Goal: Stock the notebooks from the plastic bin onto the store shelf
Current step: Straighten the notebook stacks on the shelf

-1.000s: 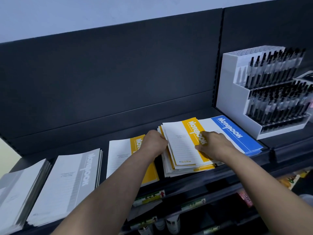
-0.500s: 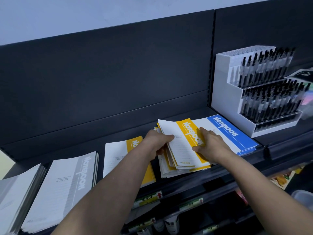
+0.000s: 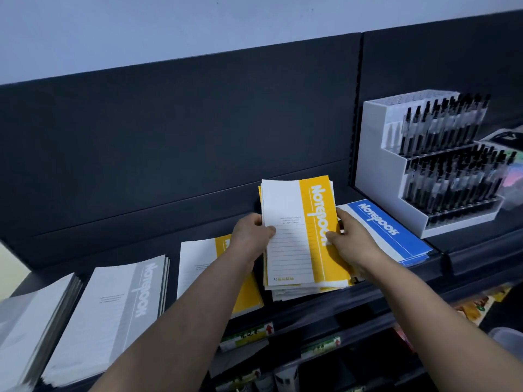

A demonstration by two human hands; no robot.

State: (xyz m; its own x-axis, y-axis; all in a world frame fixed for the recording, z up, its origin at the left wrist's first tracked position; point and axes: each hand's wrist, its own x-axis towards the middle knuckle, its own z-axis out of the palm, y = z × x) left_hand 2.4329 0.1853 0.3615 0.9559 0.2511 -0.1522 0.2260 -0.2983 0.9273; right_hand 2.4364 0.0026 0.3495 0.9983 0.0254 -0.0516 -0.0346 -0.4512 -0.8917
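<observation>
A stack of yellow-and-white notebooks (image 3: 300,236) stands tilted up on the dark store shelf (image 3: 396,281), lower edge resting on the shelf. My left hand (image 3: 252,236) grips its left edge and my right hand (image 3: 348,241) grips its right edge. Another yellow notebook pile (image 3: 198,264) lies flat to the left, partly hidden by my left forearm. A blue notebook pile (image 3: 387,230) lies flat to the right. Two grey notebook piles (image 3: 113,312) sit at the far left. The plastic bin is mostly out of view.
A white stepped display of black pens (image 3: 441,162) stands on the shelf at the right. The dark back panel (image 3: 169,137) rises behind the notebooks. Lower shelves with price tags (image 3: 246,335) and goods lie below the front edge.
Both hands have lifted the yellow stack's far end off the shelf and squared it, so it now stands more upright and straight instead of lying fanned and skewed.
</observation>
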